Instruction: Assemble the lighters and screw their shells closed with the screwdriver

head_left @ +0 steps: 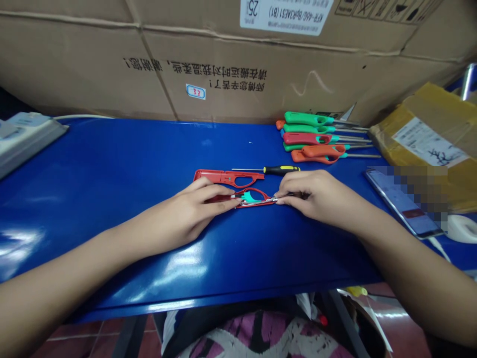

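A red plastic lighter shell half (253,198) with a teal trigger piece lies on the blue table (112,199) between my hands. My left hand (194,211) lies on its left end, fingers pressed on it. My right hand (316,196) pinches its right end, where a thin metal tube sticks out. The other red shell half (227,176) lies just behind, touching neither hand. A black and yellow screwdriver (278,170) lies beside that half.
A pile of several long green and orange lighters (316,139) lies at the back right. A phone (400,201) and a yellow parcel (428,134) are at the right. A grey power strip (26,139) sits far left. Cardboard boxes (223,54) wall off the back.
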The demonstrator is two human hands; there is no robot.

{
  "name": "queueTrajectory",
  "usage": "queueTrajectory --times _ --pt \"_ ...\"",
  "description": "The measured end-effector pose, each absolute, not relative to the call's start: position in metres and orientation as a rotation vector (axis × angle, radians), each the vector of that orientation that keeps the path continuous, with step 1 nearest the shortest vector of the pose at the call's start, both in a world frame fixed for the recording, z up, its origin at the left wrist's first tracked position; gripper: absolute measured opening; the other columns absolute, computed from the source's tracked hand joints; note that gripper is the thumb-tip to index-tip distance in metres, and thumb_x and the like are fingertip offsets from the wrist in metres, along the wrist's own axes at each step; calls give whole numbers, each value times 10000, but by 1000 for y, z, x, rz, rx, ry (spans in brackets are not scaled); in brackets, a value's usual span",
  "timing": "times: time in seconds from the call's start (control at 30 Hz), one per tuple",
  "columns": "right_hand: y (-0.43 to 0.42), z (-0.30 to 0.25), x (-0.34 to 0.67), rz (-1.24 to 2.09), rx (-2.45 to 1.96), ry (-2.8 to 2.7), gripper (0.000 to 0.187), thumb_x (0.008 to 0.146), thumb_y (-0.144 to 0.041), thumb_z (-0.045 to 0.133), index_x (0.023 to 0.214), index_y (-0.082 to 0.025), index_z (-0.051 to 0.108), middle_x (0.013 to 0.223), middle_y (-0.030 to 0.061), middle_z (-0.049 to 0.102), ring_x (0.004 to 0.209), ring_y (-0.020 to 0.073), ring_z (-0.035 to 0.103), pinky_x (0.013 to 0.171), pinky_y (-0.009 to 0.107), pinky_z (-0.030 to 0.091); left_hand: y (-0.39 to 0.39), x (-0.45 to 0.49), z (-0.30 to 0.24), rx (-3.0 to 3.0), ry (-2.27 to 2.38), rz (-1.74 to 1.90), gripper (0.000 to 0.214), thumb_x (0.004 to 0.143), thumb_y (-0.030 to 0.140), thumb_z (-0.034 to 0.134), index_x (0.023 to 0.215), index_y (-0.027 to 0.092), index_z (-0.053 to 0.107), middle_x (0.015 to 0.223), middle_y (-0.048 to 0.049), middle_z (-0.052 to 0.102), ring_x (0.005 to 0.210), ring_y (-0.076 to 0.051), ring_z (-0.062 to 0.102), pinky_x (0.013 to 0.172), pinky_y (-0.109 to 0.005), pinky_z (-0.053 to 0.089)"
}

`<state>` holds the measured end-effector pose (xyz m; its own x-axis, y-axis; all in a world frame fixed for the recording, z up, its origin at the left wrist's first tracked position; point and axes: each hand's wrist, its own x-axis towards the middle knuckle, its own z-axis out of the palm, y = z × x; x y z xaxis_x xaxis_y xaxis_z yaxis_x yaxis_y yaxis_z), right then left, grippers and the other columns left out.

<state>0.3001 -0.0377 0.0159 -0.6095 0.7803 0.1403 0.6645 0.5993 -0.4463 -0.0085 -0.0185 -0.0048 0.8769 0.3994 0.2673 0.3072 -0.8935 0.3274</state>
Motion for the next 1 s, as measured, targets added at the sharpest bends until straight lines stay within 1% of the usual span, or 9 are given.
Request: queueTrajectory --times 0.1,0.27,0.4,0.5,0.73,0.87,1.0 --pt "-38 16 300 520 -1164 -2498 131 933 -213 635 857 -175 735 855 56 729 759 165 662 697 294 500 -19 -8 -4 2762 543 487 446 981 105 495 1399 217 602 1325 -142 630 1269 -298 525 1064 -506 506" --pt "-40 17 300 607 -1175 -2461 136 925 -258 656 885 -174 755 868 57 736 686 138 636 602 266 479 -20 -8 -1 2763 529 485 475 971 79 489 1404 241 596 1361 -136 607 1291 -293 510 1082 -505 493" --pt "-39 17 298 607 -1169 -2441 191 954 -273 624 838 -185 747 862 60 741 740 160 655 669 300 496 -21 -7 -1 2780 531 468 473 978 82 471 1410 231 592 1351 -147 599 1261 -298 513 1047 -508 514" --pt "-38 15 298 589 -1191 -2428 179 948 -277 637 830 -185 734 847 53 739 735 162 648 657 300 485 -21 -8 -2 2804 541 425 477 976 71 458 1414 206 588 1324 -159 596 1242 -305 507 1022 -507 525" --pt "-39 16 298 513 -1171 -2468 157 945 -227 624 821 -186 712 831 49 722 747 169 647 690 306 489 -21 -7 -4 2806 529 434 497 958 46 469 1417 204 574 1379 -144 578 1283 -303 482 1076 -517 484" --pt "-39 18 298 490 -1183 -2505 163 953 -220 609 829 -186 711 846 56 722 761 179 657 705 311 494 -21 -6 -4 2801 523 443 503 950 33 473 1418 191 571 1391 -148 573 1283 -303 485 1075 -505 481" --pt "-40 19 299 471 -1145 -2568 214 992 -230 550 869 -171 715 892 69 710 824 183 665 761 305 494 -22 -6 -4 2809 517 446 496 944 27 482 1409 167 581 1381 -161 569 1281 -308 479 1076 -501 475"
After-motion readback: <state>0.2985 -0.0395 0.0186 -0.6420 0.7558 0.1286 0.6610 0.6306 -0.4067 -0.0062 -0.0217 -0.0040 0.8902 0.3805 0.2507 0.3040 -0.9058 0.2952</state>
